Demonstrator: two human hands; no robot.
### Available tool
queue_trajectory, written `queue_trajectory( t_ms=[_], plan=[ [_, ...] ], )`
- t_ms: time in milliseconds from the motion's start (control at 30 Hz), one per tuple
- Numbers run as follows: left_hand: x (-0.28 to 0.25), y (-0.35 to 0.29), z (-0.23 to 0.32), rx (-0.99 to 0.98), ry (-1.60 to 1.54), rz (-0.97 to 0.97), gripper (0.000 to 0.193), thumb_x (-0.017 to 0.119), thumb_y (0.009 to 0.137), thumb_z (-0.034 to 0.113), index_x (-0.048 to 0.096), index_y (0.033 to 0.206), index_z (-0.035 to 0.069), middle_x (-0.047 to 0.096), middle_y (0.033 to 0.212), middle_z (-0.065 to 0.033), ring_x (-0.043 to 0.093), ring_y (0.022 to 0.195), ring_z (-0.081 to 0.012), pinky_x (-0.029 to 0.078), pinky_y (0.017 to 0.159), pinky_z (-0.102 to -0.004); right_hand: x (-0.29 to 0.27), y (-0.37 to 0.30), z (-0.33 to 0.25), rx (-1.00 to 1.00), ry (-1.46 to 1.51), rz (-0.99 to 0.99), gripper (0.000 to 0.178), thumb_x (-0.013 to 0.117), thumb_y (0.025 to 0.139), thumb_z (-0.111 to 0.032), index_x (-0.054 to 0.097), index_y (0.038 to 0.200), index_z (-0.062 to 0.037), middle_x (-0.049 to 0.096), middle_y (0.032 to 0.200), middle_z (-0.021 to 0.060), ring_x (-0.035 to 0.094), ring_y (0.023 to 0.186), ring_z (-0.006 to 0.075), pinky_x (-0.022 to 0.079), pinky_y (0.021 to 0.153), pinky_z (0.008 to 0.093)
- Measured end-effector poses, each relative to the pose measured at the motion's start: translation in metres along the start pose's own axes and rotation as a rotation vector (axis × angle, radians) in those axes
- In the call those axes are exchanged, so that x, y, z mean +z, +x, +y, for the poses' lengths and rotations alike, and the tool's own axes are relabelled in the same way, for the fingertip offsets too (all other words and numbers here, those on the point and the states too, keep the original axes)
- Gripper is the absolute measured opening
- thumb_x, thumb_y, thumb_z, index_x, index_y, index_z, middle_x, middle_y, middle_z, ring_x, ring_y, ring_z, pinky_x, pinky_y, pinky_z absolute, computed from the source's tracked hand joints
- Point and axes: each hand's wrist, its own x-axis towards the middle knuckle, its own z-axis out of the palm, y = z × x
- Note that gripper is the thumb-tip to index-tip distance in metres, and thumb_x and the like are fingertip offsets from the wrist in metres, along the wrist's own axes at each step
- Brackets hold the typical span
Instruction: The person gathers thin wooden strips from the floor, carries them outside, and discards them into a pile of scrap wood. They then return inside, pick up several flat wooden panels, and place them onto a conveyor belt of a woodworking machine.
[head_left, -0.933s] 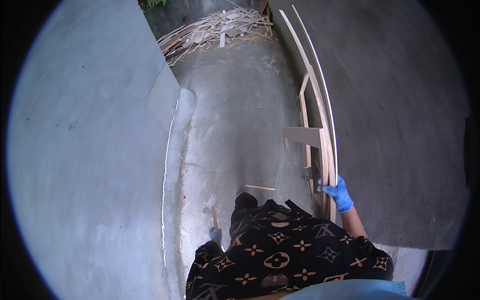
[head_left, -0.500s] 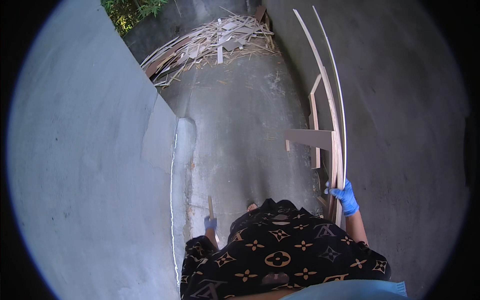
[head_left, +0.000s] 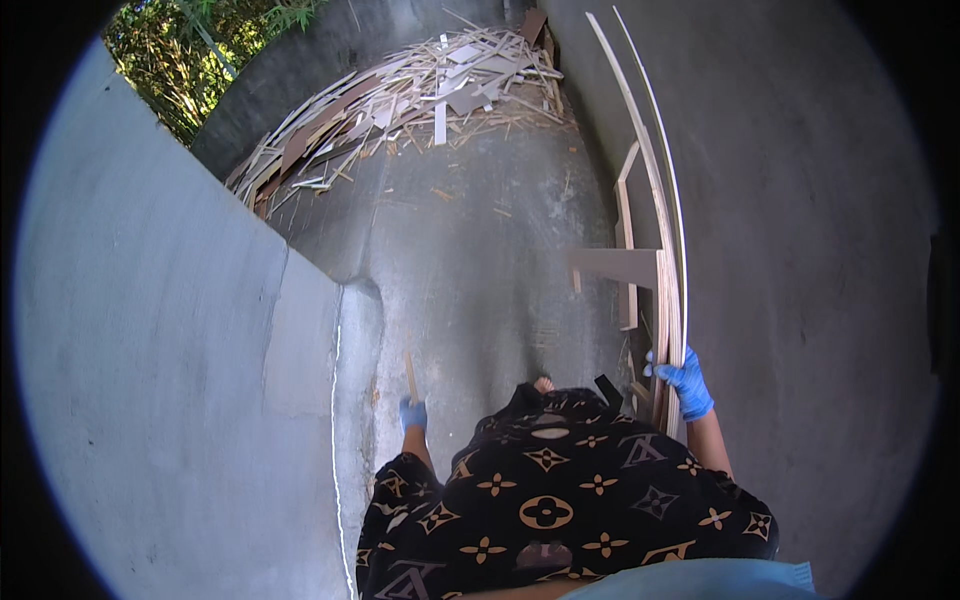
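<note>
My right hand (head_left: pixel 685 386), in a blue glove, is wrapped round a bundle of long wood strips (head_left: pixel 668 290) at my right side. The strips reach far forward, and one thin pale strip (head_left: pixel 667 150) runs along their outer side. Among them a grey-brown board piece (head_left: pixel 612 265) juts out to the left, and a pale angled strip (head_left: pixel 626 220) shows beyond it. Low at my left side, my gloved left hand (head_left: pixel 413 413) is closed on a narrow wood stick (head_left: pixel 410 378) that points forward. The stick's rear end is hidden.
Ahead, a large pile of wood scraps (head_left: pixel 400 105) lies across the concrete floor (head_left: pixel 460 240). Grey walls stand close on the left (head_left: pixel 180 330) and right (head_left: pixel 800 250). Small splinters are scattered before the pile. Green plants (head_left: pixel 190 70) grow beyond the far wall.
I have moved forward, so the scrap pile is nearer and more plants show. My left hand has swung forward with the stick. My right hand keeps its hold on the strips.
</note>
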Motion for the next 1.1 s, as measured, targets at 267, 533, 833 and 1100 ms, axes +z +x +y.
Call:
queue_trajectory(
  t_ms=[267, 533, 833, 1100],
  plan=[
    [0.031, -0.018, -0.059, -0.687, -0.088, -0.273, 0.041, 0.060, 0.075, 0.026, 0.056, 0.107, 0.000, 0.061, 0.096, -0.0219, 0.059, 0.088, -0.0329, 0.046, 0.076, -0.0413, 0.033, 0.175, -0.040, -0.031, -0.059, -0.028, 0.046, 0.066, 0.068, -0.004, 0.052, 0.111, 0.0012, 0.062, 0.087, 0.0061, 0.061, 0.073, 0.0141, 0.052, 0.069, 0.0270],
    [0.097, 0.314, 0.171, -0.221, -0.172, -0.201, 0.043, 0.057, 0.082, 0.026, 0.051, 0.115, -0.001, 0.055, 0.109, -0.0227, 0.054, 0.101, -0.0317, 0.042, 0.086, -0.0402, 0.066, 0.335, -0.056, -0.061, 0.026, 0.034, 0.046, 0.067, 0.067, -0.005, 0.053, 0.111, 0.0003, 0.061, 0.089, 0.0055, 0.061, 0.076, 0.0133, 0.051, 0.070, 0.0257],
    [0.060, 0.528, 0.923, 1.223, -0.538, 0.446, 0.048, 0.061, 0.082, 0.022, 0.047, 0.123, 0.001, 0.049, 0.124, -0.0157, 0.046, 0.115, -0.0257, 0.033, 0.100, -0.0346, 0.077, 0.513, -0.113, -0.062, 0.061, 0.124, 0.044, 0.062, 0.069, 0.000, 0.052, 0.112, 0.0001, 0.062, 0.088, 0.0060, 0.061, 0.076, 0.0148, 0.051, 0.071, 0.0274],
    [0.255, 0.557, 0.917, 1.017, -0.246, -0.251, 0.050, 0.064, 0.080, 0.028, 0.051, 0.122, 0.005, 0.053, 0.123, -0.0161, 0.049, 0.115, -0.0298, 0.037, 0.098, -0.0364, 0.041, 0.720, -0.192, -0.115, 0.061, 0.118, 0.040, 0.065, 0.069, -0.004, 0.054, 0.107, -0.0001, 0.062, 0.088, 0.0058, 0.062, 0.074, 0.0150, 0.051, 0.071, 0.0271]
  ],
)
